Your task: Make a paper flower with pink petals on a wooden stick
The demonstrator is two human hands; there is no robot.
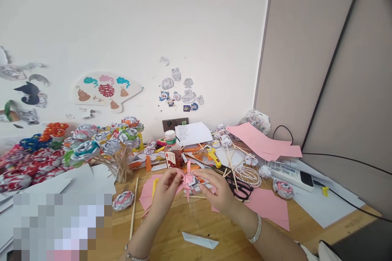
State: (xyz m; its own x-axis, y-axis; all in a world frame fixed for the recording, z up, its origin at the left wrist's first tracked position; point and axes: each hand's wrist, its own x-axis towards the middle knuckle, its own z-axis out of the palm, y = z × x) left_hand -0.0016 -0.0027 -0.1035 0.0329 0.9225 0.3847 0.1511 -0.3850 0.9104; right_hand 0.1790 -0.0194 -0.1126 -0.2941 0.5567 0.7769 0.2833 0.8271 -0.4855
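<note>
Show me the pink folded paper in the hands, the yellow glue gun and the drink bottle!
Pink folded paper (188,179): head view, near its middle.
Yellow glue gun (214,158): head view, its body.
Drink bottle (173,155): head view, its front side.

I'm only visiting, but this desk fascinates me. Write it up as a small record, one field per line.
Left hand: fingers pinching the near-side edge of the piece
Right hand: fingers at the opposite side
Piece: pink folded paper, pointed strips sticking out
Surface: wooden table
Closest to viewer: white folded strip
Beyond hands: bottle with white cap
Left side: paper flowers on sticks
Right side: strings of white beads
Wall: fan-shaped cutout
</note>
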